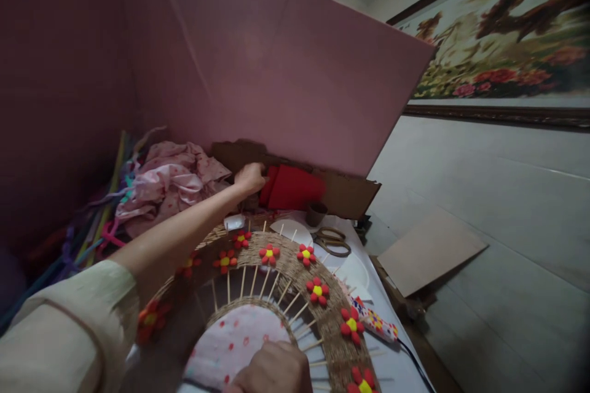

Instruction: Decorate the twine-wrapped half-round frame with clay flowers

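Observation:
My left hand (250, 178) reaches to the back of the table, its fingers curled beside red sheets (295, 188); what they hold, if anything, is hidden. At the bottom centre my right hand (275, 369) is closed over the dotted fabric centre (242, 334) of a round woven piece; its fingertips are out of sight. Thin sticks radiate from that centre to a wide twine band (336, 331), which carries red flowers (318, 290) with yellow middles.
Scissors (332, 241) and a small brown cup (316, 214) stand behind the woven piece. A patterned tool (375, 321) with a black cord lies right. Crumpled pink fabric (170, 181) is at left, before a pink panel (276, 67). Cardboard (353, 195) edges the back.

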A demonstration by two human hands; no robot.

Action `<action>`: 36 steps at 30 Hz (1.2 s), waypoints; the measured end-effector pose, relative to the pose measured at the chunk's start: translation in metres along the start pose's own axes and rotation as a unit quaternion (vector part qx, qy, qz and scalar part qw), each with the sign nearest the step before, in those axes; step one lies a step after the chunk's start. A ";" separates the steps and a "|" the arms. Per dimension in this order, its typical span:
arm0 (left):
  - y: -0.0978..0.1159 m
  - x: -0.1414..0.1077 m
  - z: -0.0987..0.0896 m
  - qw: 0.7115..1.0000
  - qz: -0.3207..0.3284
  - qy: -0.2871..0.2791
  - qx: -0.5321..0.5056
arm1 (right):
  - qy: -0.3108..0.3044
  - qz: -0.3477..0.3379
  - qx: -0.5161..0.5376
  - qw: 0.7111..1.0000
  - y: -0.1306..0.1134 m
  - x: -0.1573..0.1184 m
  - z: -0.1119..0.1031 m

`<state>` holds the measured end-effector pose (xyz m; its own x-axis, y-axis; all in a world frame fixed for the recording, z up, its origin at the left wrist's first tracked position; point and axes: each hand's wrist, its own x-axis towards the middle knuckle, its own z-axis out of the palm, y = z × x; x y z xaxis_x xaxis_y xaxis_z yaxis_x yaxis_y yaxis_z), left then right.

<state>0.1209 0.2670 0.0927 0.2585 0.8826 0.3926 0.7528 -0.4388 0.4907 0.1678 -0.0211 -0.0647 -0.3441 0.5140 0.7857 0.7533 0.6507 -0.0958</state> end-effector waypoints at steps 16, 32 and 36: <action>0.001 -0.161 -0.069 0.996 0.045 0.010 -0.080 | 0.001 0.202 -0.142 0.969 0.011 0.023 -0.048; -0.022 -0.284 -0.054 0.977 0.083 -0.143 0.137 | -0.115 0.202 -0.292 0.928 -0.003 0.031 -0.057; -0.023 -0.283 -0.047 0.978 0.078 -0.153 0.119 | -0.129 0.217 -0.269 0.929 -0.005 0.033 -0.057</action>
<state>0.0019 0.0196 0.0070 0.5236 0.8330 0.1785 0.7995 -0.5529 0.2347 0.1848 -0.0393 -0.0039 -0.0121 0.8250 0.5650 0.9999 0.0119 0.0041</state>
